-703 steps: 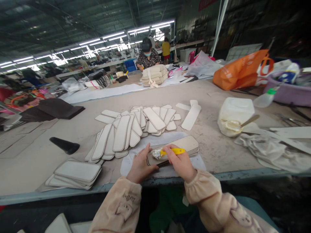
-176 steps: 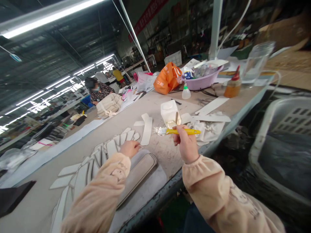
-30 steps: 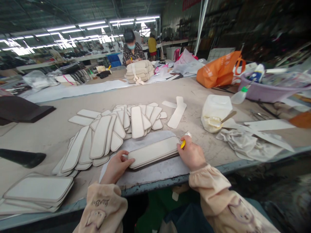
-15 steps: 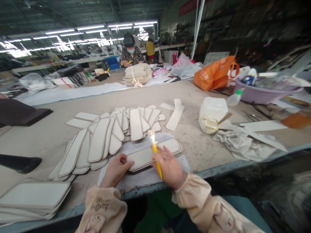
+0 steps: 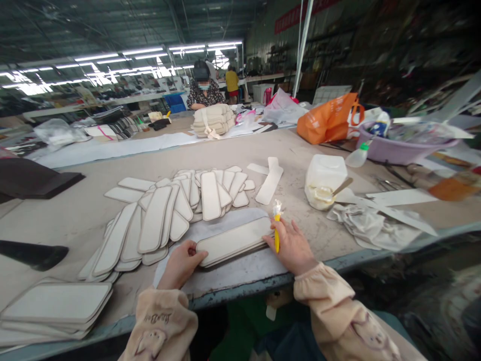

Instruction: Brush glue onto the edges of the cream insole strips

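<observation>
A short stack of long pale panels with rounded corners and darker edges lies on a white sheet at the table's front edge. My left hand pinches the stack's left end, thumb on top and fingers curled at the side. In my right hand is a yellow-handled brush, upright, its whitish bristles pointing up. Fingers of that hand also touch the stack's right end. Behind the stack spreads a loose heap of similar panels.
A cut-open white jug with cream-coloured paste and a stick stands at right, beside a crumpled cloth. Farther back are an orange bag and a purple basin. More panels lie front left. A person sits across the table.
My right hand has moved right with the brush, from over the stack's middle to its right end. The left hand keeps its hold. The view has shifted slightly.
</observation>
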Demonstrator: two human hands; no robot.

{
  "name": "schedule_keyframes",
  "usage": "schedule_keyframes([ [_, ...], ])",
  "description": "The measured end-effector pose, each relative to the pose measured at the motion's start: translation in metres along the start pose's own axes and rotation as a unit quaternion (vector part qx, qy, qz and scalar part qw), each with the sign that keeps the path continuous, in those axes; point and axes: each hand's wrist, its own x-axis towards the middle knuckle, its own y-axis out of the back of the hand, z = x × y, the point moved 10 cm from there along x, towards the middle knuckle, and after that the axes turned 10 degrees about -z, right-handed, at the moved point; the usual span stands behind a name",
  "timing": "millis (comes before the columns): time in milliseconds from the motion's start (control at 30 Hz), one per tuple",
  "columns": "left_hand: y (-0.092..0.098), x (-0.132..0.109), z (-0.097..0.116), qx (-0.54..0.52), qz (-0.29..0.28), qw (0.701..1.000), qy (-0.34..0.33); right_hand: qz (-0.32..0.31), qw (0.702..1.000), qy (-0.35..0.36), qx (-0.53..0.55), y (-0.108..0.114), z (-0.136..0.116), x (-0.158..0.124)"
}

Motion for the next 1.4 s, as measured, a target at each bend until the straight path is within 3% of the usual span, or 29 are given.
schedule_keyframes([
  [67,0.003,-0.005,0.005,-0.049,0.01,0.999,-0.006,0.042,0.999,-0.014,0.026,0.013,0.003,-0.001],
  [167,0.009,-0.016,0.021,-0.206,0.025,0.977,-0.043,0.095,0.991,-0.006,0.097,0.032,-0.004,-0.002],
  [233,0.011,-0.021,0.034,-0.34,0.033,0.937,-0.078,0.103,0.985,-0.007,0.136,0.039,-0.007,-0.002],
  [333,0.012,-0.023,0.053,-0.508,0.04,0.851,-0.124,0.082,0.979,-0.016,0.184,0.036,-0.008,-0.001],
  [433,0.012,-0.021,0.065,-0.605,0.055,0.779,-0.155,0.055,0.974,-0.005,0.222,0.026,-0.012,0.001],
  [533,0.012,-0.016,0.07,-0.656,0.073,0.732,-0.167,0.049,0.967,-0.009,0.249,0.019,-0.009,0.001],
  [733,0.017,-0.012,0.071,-0.695,0.093,0.693,-0.166,0.058,0.921,-0.028,0.384,0.01,0.005,-0.002],
  [1000,0.017,-0.01,0.065,-0.719,0.118,0.67,-0.143,0.133,0.941,-0.085,0.299,0.029,0.003,-0.015],
  [1200,0.018,-0.009,0.063,-0.736,0.11,0.653,-0.139,0.146,0.939,-0.098,0.295,0.027,0.003,-0.018],
  [1300,0.009,-0.01,0.067,-0.755,0.091,0.636,-0.132,0.148,0.928,-0.112,0.324,0.024,0.005,-0.018],
  [1400,-0.013,-0.01,0.08,-0.766,0.036,0.63,-0.127,0.16,0.909,-0.123,0.364,0.022,0.009,-0.017],
])
